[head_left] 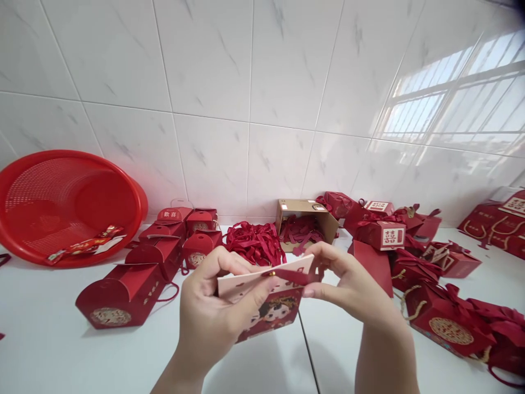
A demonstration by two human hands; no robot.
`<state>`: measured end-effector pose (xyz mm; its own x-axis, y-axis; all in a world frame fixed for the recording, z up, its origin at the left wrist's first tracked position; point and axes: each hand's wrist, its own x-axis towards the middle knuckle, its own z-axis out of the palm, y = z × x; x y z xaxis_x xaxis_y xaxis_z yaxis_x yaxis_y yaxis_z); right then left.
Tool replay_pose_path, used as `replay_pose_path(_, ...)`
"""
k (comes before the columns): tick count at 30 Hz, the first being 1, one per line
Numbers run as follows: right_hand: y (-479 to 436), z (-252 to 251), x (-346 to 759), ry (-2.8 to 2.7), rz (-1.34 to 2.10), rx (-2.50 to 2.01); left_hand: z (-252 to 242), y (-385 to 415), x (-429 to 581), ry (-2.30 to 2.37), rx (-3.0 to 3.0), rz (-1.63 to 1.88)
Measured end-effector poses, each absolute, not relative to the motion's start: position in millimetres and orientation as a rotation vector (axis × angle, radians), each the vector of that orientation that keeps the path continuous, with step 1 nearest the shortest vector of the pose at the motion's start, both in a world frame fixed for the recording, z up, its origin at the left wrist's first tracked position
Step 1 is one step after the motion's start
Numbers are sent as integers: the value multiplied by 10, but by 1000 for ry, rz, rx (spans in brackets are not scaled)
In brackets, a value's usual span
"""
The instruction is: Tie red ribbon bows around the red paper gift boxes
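Observation:
Up in front of me is a small red gift box with cartoon figures on its side and a pale pink top. My left hand grips its left end, thumb pressed on the top near a small gold bead. A dark red ribbon runs from the bead toward the box's right end. There my right hand is closed at the corner, thumb and fingers around the box edge and ribbon. What lies between the right fingertips is partly hidden.
A red plastic basket lies tipped at left with wrapped snacks inside. Red boxes stand in front of it. Behind my hands are a ribbon pile and an open cardboard box. Several ribboned gift boxes crowd the right.

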<state>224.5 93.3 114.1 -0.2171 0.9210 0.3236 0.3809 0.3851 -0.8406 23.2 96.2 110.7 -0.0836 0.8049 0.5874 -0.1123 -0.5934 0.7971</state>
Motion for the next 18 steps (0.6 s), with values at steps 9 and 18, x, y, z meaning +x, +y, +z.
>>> replay_pose_path(9, 821, 1163, 2450, -1739, 593, -1076, 1164, 957, 210, 1009, 1625, 1756)
replay_pose_path(18, 747, 1141, 2200, -1141, 307, -612, 1046, 960, 336, 729, 2059, 1513)
